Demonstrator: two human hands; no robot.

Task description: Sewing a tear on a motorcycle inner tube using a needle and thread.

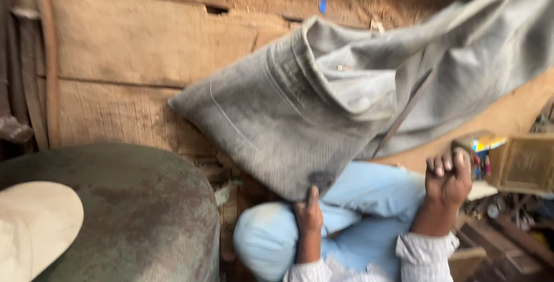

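both my hands are on the grey cloth (300,115), a dusty heavy garment that hangs in the air in front of the wooden plank wall (127,57) and above my knees in light blue trousers (346,201). my left hand (310,213) pinches its lower corner, fingers closed tight on the fabric. my right hand (448,179) is curled into a fist further right, and it seems to grip an edge or strap, though blur hides exactly what. to handle this well i judge i should keep both grips firm and the cloth stretched between them, clear of the green rounded drum (144,213) at my left and the clutter beside the small wooden box (528,164).
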